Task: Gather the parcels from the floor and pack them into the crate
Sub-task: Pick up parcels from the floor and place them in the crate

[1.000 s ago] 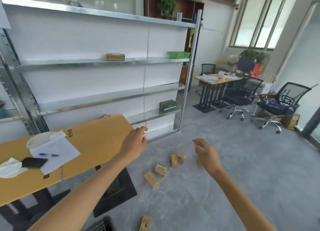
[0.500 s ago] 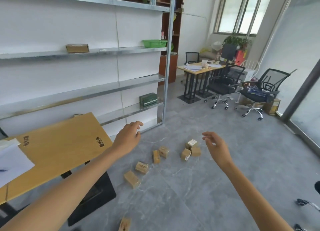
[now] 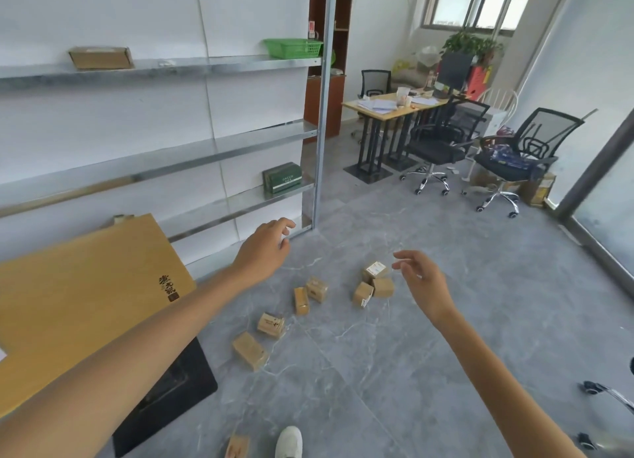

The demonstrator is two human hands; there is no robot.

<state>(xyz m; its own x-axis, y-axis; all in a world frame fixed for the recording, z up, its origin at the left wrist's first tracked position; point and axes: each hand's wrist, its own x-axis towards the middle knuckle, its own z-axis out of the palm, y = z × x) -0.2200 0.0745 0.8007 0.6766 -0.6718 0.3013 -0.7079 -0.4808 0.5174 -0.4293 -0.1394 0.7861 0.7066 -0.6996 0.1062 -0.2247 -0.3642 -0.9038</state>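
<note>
Hovering left hand [image 3: 262, 251], right hand [image 3: 423, 286], both relaxed

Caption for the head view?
Left hand and right hand, both empty, held out over cardboard parcels scattered on grey floor beside metal shelving.

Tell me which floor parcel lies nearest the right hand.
The small brown cardboard parcel with a white label facing up, farthest from the camera, just left of the right hand.

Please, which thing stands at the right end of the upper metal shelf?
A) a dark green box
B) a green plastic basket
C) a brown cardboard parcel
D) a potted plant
B: the green plastic basket stands at the right end of the upper shelf.
</note>
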